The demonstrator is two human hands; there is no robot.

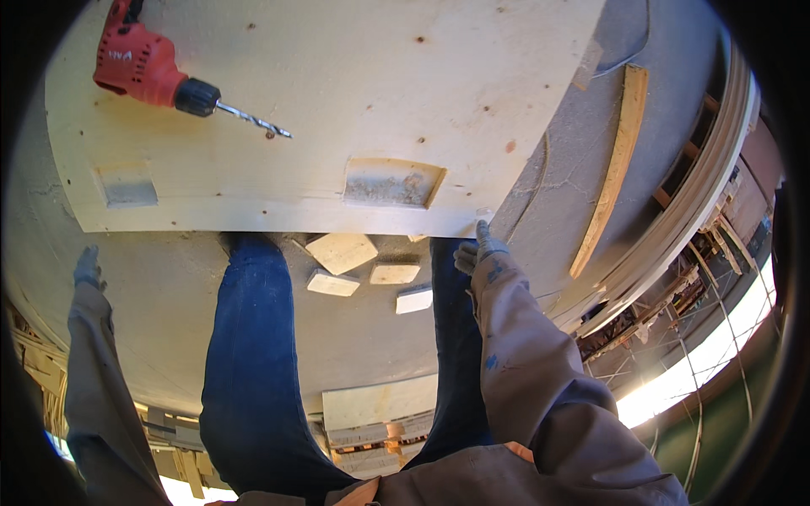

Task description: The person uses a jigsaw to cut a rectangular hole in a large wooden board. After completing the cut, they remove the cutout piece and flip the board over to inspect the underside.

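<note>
A pale wooden board (287,190) with rectangular cutouts lies in front of me. At its near right corner is my gloved right hand (483,249), with one digit stretched onto the corner and the other fingers loosely bent; nothing shows in them. My gloved left hand (89,270) hangs off the board's near left corner, fingers stretched out and empty. A red power drill (139,63) with a black chuck and a long drill bit (253,120) rests on the board's far left part, the bit pointing right.
Several cut wood blocks (342,252) lie on the grey floor between my legs, by the board's near edge. To the right lies a long wooden strip (612,173). A cable (629,59) runs at the far right. Stacked timber and rails curve along the right rim.
</note>
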